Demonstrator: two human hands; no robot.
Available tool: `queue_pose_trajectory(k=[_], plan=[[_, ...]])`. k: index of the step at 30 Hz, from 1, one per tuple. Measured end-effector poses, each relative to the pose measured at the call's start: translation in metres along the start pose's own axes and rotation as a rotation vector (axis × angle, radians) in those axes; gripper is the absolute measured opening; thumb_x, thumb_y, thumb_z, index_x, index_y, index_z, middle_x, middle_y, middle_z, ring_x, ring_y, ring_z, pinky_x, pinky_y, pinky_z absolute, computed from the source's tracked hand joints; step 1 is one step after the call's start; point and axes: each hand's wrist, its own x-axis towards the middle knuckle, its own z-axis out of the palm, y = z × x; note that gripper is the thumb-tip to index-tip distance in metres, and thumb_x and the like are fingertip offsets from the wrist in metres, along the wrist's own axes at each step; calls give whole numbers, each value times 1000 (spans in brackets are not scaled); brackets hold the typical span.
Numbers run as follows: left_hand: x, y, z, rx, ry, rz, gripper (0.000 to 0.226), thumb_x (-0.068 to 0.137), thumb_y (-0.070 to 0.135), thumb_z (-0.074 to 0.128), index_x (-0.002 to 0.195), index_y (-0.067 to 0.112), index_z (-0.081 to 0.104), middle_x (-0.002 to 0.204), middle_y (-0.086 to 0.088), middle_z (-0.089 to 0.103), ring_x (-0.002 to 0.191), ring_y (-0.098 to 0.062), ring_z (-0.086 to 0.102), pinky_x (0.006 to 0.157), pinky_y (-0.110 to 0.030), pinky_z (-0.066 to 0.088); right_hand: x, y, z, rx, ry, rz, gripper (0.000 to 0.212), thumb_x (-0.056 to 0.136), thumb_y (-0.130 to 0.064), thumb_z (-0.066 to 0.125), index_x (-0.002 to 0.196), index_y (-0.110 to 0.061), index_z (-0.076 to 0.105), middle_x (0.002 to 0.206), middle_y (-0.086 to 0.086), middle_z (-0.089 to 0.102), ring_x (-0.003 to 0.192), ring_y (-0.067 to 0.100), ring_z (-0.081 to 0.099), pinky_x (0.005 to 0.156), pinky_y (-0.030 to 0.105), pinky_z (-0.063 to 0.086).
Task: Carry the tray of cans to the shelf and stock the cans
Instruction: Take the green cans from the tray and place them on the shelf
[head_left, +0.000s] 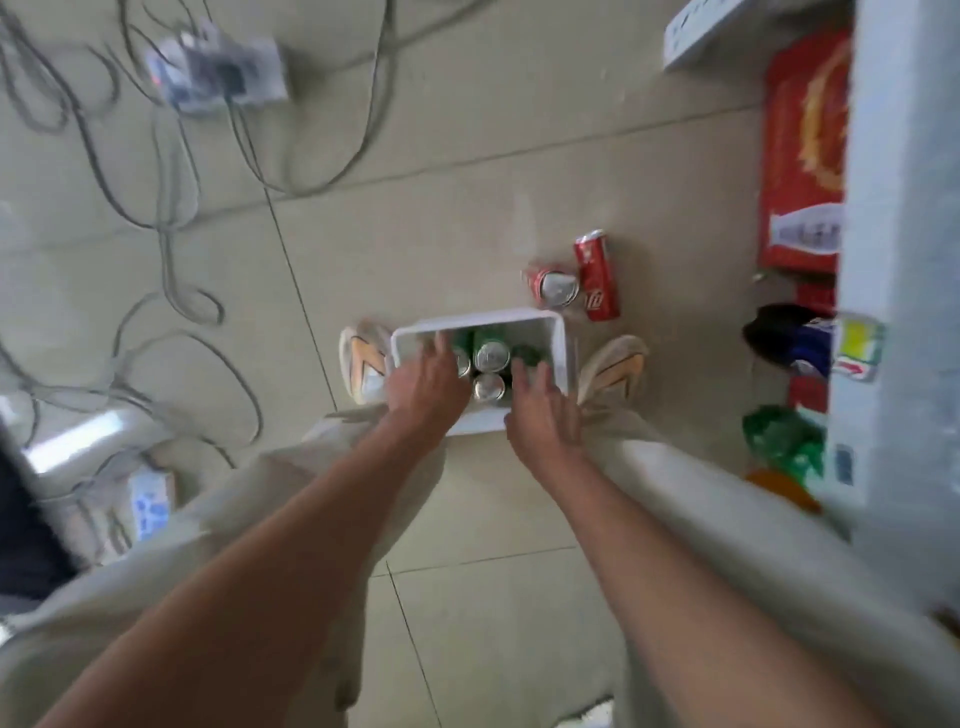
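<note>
1. A white tray (558, 345) of green cans (492, 353) sits on the tiled floor (441, 218) between the person's shoes.
2. Left hand (426, 387) (fingers spread) reaches over the tray's 9 o'clock rim; right hand (543, 415) hovers open at 5 o'clock, holding nothing.
3. Two red cans (597, 275) lie at the tray's 1 o'clock.

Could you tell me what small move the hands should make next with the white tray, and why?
Probably close both hands on the white tray rim and lift. The left hand and right hand hover open over the green cans, gripping nothing, and the tray sits on the floor between the shoes.
</note>
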Motion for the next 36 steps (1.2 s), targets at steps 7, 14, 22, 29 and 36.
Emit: queue_pose_trajectory(k=[7,14,22,29,36], plan=[[27,-20,74,117,184,174,37,78,21,67,110,9,52,90,-8,62,61,-35,64,48,-39,47,88,8,57,-304,-117,16,47,100,-10,49,146,-8,40,138,21,52,110,33,65,77,36,51],[47,-34,79,40,109,33,46,83,32,70,119,13,49,98,-12,71,81,-39,70,56,-37,38,63,-2,52,-42,32,229,30,91,-15,65,119,-11,58,115,16,63,99,32,70,76,39,55],[-120,6,-73,-152,148,-73,36,72,32,68,102,14,57,88,-14,71,76,-39,69,61,-38,51,-108,6,-96,431,37,446,64,74,-46,83,124,-16,55,113,10,67,100,33,68,70,36,43],[-328,69,-271,-56,252,207,54,67,31,73,119,27,57,100,-3,72,86,-33,69,61,-35,49,-307,25,-297,695,253,542,61,74,-58,80,116,-20,57,109,4,70,97,29,68,65,31,36],[-430,156,-404,26,405,467,46,63,44,77,102,28,60,90,3,74,76,-29,69,58,-32,52,-459,71,-448,633,625,530,89,63,-79,56,131,-23,44,108,8,68,97,36,68,72,42,52]])
